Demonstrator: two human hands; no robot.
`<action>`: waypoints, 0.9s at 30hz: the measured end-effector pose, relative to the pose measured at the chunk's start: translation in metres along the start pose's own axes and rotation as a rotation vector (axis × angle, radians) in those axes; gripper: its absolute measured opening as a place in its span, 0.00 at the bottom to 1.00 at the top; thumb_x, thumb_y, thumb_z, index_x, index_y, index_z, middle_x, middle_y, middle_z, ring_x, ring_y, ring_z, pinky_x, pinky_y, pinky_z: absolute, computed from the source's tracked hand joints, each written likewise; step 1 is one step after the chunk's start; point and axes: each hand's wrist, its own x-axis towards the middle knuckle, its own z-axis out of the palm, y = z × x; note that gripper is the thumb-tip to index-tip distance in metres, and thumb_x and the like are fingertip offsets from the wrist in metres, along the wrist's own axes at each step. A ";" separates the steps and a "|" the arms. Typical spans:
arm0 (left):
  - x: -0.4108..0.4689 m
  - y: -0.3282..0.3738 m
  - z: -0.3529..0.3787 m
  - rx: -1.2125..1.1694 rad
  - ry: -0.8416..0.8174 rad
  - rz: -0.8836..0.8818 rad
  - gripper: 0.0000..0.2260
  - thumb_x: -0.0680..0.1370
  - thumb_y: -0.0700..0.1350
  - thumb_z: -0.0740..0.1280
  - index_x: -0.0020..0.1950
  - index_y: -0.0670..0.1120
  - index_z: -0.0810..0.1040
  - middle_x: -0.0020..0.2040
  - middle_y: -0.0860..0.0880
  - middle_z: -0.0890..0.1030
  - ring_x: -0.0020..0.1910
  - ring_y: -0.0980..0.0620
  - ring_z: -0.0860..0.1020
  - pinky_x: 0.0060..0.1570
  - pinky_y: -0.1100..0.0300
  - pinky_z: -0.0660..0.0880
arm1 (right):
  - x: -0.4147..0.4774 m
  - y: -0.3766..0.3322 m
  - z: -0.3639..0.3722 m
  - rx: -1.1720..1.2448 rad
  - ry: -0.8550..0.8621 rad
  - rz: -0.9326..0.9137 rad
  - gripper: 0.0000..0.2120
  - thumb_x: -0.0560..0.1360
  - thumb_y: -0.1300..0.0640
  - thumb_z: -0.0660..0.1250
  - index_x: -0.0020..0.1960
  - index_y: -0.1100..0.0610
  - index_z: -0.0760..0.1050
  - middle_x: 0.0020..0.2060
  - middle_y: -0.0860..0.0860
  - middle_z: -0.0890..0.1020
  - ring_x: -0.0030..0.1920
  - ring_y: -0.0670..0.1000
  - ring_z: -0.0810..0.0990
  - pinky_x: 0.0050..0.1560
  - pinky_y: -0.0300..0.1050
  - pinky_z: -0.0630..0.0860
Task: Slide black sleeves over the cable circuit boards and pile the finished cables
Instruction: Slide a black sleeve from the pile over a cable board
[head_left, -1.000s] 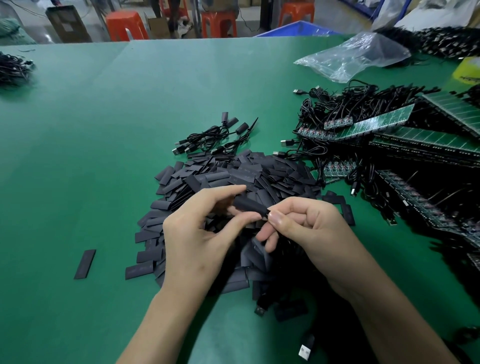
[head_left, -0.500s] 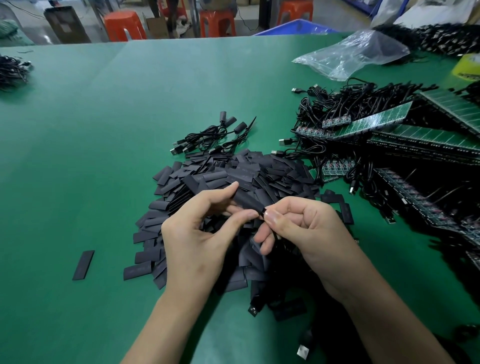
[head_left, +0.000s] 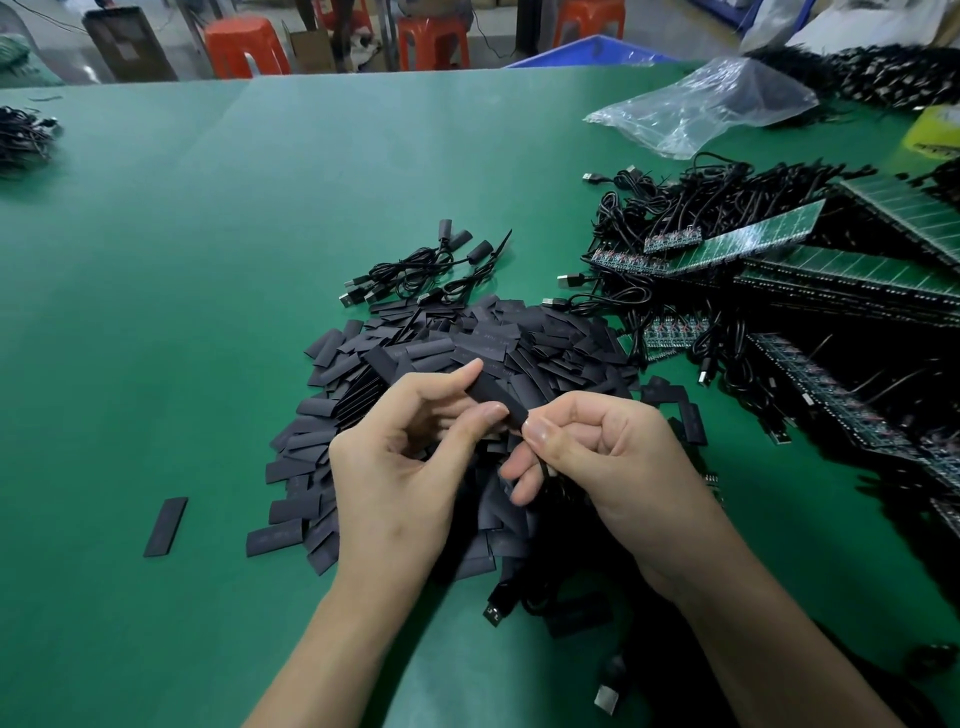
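Above the near middle of the desk (head_left: 208, 260), the left hand (head_left: 395, 467) pinches 1 black sleeve (head_left: 496, 397) between thumb and forefinger, with its other fingers loosely bent. The right hand (head_left: 613, 457) is curled tight and pinches the cable (head_left: 543, 470) right at the sleeve's near mouth, the thin lead trailing under the palm. The circuit board is hidden, so how far in it sits cannot be told.

A flattened sleeve mouth could snag a board corner, and pushing by the lead alone could kink it or strain the solder joint. A skewed entry could leave part of the board bare.

Directly beneath lies the heap of loose sleeves (head_left: 467, 343), so a slipped piece would be hard to find again. Beyond it, toward the far edge, lie the finished cables (head_left: 426, 270). The unsleeved cables (head_left: 675, 218) tangle toward the right edge, near enough to get mixed in with the finished ones.
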 end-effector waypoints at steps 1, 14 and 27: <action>0.000 0.001 0.001 -0.035 0.012 -0.028 0.11 0.73 0.44 0.76 0.54 0.53 0.84 0.40 0.53 0.85 0.39 0.58 0.83 0.46 0.66 0.78 | 0.000 0.000 0.001 0.009 -0.002 0.002 0.07 0.81 0.62 0.67 0.48 0.65 0.79 0.38 0.59 0.87 0.34 0.52 0.85 0.41 0.40 0.81; 0.013 0.003 -0.010 -0.324 0.118 -0.285 0.13 0.73 0.44 0.74 0.57 0.50 0.85 0.41 0.48 0.87 0.41 0.55 0.85 0.47 0.65 0.80 | 0.001 -0.008 0.000 -0.078 -0.299 0.071 0.10 0.82 0.51 0.63 0.53 0.55 0.81 0.44 0.57 0.87 0.42 0.53 0.86 0.39 0.34 0.76; 0.022 -0.018 -0.164 1.095 0.078 -0.438 0.12 0.78 0.48 0.73 0.61 0.49 0.84 0.53 0.43 0.82 0.52 0.39 0.79 0.53 0.47 0.76 | 0.172 -0.075 0.024 0.120 0.153 0.196 0.10 0.84 0.57 0.63 0.59 0.64 0.73 0.49 0.61 0.85 0.40 0.54 0.86 0.33 0.47 0.85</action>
